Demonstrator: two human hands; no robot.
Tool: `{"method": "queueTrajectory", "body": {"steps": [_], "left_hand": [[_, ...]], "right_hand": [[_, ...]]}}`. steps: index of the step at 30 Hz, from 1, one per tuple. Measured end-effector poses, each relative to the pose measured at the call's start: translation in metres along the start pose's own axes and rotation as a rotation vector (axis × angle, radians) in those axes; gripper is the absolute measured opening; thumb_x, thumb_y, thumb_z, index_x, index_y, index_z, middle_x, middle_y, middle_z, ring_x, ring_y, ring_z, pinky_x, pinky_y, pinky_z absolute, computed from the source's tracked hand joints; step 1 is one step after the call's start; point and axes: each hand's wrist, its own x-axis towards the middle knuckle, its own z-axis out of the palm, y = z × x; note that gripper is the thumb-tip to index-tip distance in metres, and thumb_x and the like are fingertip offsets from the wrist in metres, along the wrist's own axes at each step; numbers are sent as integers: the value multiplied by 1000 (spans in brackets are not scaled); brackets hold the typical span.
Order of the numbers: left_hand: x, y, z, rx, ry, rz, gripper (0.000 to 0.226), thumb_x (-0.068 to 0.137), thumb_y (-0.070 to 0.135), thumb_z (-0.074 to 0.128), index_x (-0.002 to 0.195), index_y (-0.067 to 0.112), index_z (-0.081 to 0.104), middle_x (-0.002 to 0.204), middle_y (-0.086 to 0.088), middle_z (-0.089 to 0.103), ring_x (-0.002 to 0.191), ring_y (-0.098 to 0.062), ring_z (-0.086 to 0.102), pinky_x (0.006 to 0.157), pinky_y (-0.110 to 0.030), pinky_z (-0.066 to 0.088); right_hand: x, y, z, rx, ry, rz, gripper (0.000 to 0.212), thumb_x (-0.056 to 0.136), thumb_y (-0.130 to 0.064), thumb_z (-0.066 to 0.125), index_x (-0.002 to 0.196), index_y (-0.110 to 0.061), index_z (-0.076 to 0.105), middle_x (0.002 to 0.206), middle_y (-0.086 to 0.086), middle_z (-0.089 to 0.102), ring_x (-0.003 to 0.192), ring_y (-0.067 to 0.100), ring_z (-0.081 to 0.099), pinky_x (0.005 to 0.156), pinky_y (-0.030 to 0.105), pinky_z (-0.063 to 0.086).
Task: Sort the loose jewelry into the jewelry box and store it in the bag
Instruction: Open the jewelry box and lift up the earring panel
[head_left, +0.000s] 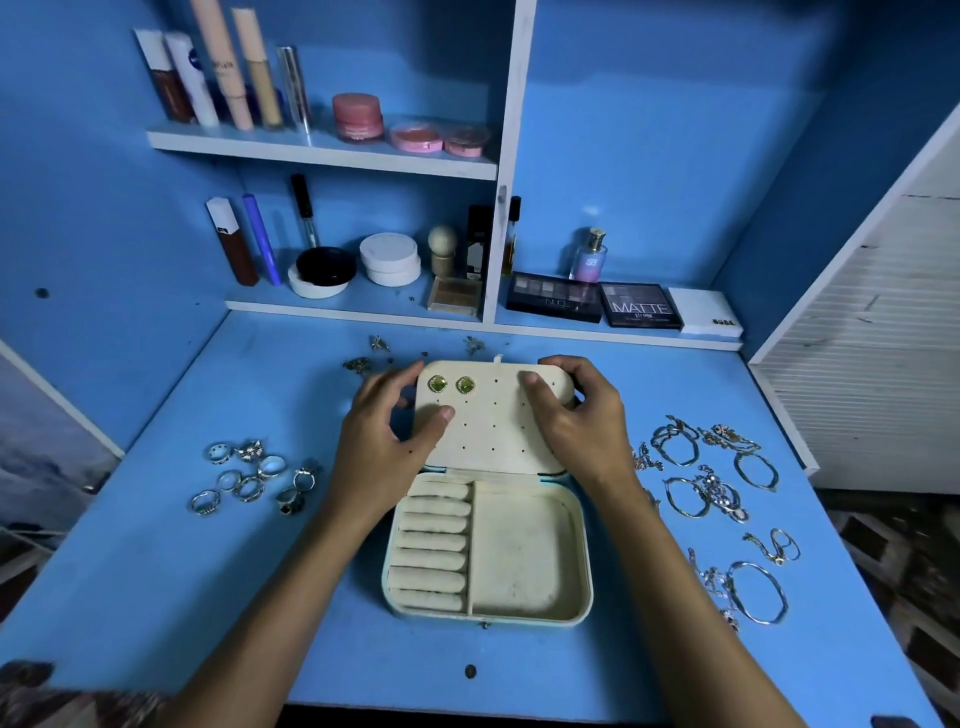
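Centre of the blue desk, the cream jewelry box lies open, lid tilted back with two green earrings pinned at its far left. Both forearms reach in from the near edge; left hand grips the lid's left edge, thumb pressed on its face, and right hand curls round the far right corner, possibly pinching something small there. Rings sit left of the box, bracelets and chains right.
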Motion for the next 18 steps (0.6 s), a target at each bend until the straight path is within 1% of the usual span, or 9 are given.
{"method": "queueTrajectory", "body": {"steps": [2, 3, 4, 7, 9, 12, 13, 16, 18], "left_hand": [[-1, -4, 1, -8, 6, -44, 42, 88, 27, 72, 128, 25, 61, 111, 11, 56, 99, 3, 55, 83, -12, 44], [-1, -6, 2, -15, 8, -61, 39, 88, 26, 71, 126, 24, 63, 110, 11, 58, 98, 2, 57, 81, -11, 45], [-2, -8, 2, -18, 12, -69, 35, 89, 25, 70, 124, 24, 65, 109, 10, 60, 96, 2, 58, 80, -11, 45], [-2, -12, 3, -12, 28, -68, 30, 89, 21, 70, 118, 27, 69, 104, 11, 64, 94, -1, 61, 81, -19, 49], [-3, -13, 2, -19, 38, -70, 29, 88, 17, 71, 116, 27, 70, 103, 11, 65, 93, -3, 62, 81, -21, 50], [-3, -13, 3, -15, 43, -69, 28, 88, 16, 70, 114, 25, 71, 102, 12, 65, 92, -1, 61, 81, -19, 49], [-2, -13, 4, -13, 46, -65, 27, 88, 15, 70, 114, 24, 71, 102, 13, 65, 92, 0, 61, 82, -17, 49], [0, -13, 4, -1, 63, -65, 22, 89, 16, 68, 110, 21, 73, 102, 15, 67, 92, 1, 62, 81, -10, 46], [3, -12, 3, 26, 83, -55, 18, 90, 15, 68, 107, 18, 74, 101, 9, 68, 87, 1, 63, 76, -8, 46]], "right_hand": [[2, 4, 1, -19, -4, 15, 21, 87, -40, 74, 104, -30, 67, 93, -5, 70, 82, 21, 65, 81, 40, 57], [4, 6, 1, -28, -6, 24, 22, 87, -40, 74, 105, -28, 68, 96, -11, 70, 83, 13, 65, 85, 36, 56], [5, 8, 2, -41, -7, 34, 24, 87, -40, 74, 107, -26, 68, 98, -14, 69, 87, 8, 65, 87, 34, 56], [7, 16, 2, -65, -2, 67, 28, 86, -42, 74, 109, -25, 71, 97, -7, 72, 92, 13, 67, 88, 36, 56], [7, 18, 2, -63, 1, 73, 29, 86, -42, 74, 110, -25, 71, 98, -7, 72, 94, 12, 67, 89, 33, 56], [7, 19, 2, -84, 12, 67, 28, 87, -42, 74, 110, -27, 71, 98, -4, 72, 93, 13, 65, 81, 20, 54], [7, 19, 2, -89, 13, 67, 27, 87, -42, 74, 109, -28, 70, 98, -2, 72, 93, 14, 65, 79, 19, 53], [8, 21, 2, -99, 11, 71, 28, 86, -43, 74, 108, -27, 70, 97, -1, 72, 92, 15, 66, 82, 25, 56], [9, 22, 3, -110, 12, 78, 30, 86, -43, 75, 110, -25, 70, 96, -5, 71, 92, 12, 66, 84, 27, 55]]}}
